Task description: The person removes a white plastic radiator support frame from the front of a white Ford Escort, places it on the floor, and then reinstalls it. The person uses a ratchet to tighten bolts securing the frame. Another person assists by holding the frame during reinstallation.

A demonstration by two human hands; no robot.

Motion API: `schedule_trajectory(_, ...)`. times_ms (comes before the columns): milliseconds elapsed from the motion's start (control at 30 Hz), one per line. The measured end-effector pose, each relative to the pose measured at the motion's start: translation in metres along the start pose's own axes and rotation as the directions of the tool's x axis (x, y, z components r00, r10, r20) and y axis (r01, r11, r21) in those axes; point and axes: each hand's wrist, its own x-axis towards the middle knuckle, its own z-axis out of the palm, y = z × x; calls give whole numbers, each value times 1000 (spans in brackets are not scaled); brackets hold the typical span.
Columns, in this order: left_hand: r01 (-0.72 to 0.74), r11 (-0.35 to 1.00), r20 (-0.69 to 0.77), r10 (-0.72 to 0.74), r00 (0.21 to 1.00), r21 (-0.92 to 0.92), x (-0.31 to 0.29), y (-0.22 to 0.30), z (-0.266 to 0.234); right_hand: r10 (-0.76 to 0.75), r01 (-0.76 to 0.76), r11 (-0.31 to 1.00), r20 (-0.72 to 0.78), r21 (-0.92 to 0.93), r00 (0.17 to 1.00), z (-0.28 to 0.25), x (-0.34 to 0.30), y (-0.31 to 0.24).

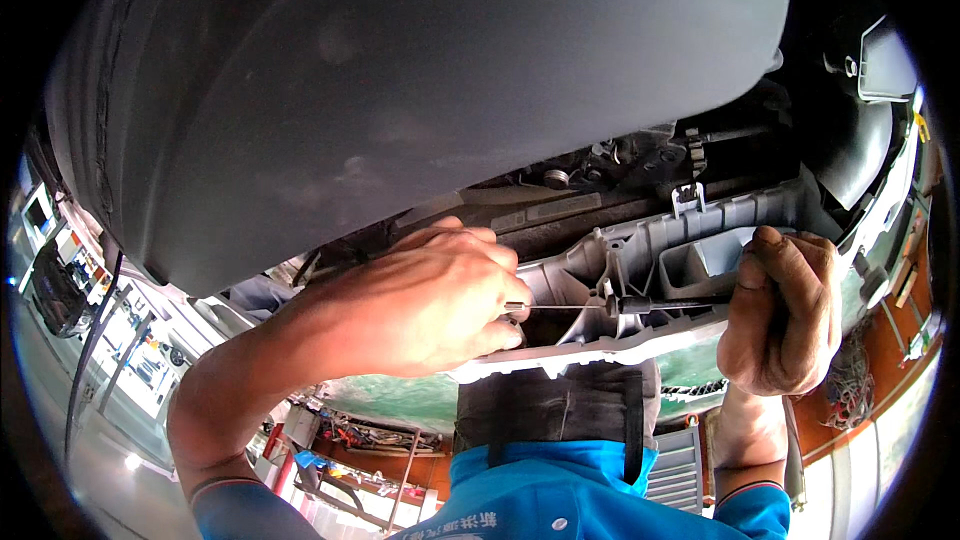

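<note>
Observed: a thin cable (672,305) is held between the person's two hands, over the ribbed upper side of a pale grey frame (580,352). Its long axis runs from the person's left to right, nearly level across the view and broadly in line with the frame's length. The bare wire (565,307) points toward the person's left, finishing in a small metal end (516,307); the black sheath (640,306) lies toward the right, its thicker collar next to the bare portion. The wire appears straight between the hands. Left hand (455,285): back of hand uppermost, thumb and forefinger brought together on the metal end. Right hand (780,310): fingers curled inward and closed on the sheath, which passes out of sight at the hand; the exact contact is hidden. Whether the collar touches the rib beside it cannot be determined from this angle. A rectangular pocket (690,265) in the frame sits just beyond the sheath, and an upright metal bracket (688,200) stands on the frame's far side. A large dark grey curved panel (450,70) overhangs the work on the far side, with dark engine-bay parts (640,155) visible beneath its edge.
</note>
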Motion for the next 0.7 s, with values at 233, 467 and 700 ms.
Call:
schedule_trajectory(233, 178, 981, 255, -192, 948, 76, 14, 15, -18, -21, 21, 1000, -2, 20, 1000, -2, 0, 2)
schedule_trajectory(467, 200, 972, 354, -230, 906, 122, 28, 19, -27, -10, 3, 995, 66, 104, 998, -10, -2, 4)
schedule_trajectory(700, -21, 996, 136, 9, 991, 92, 7, 3, -12, -52, 51, 989, 8, 136, 999, -1, 3, 2)
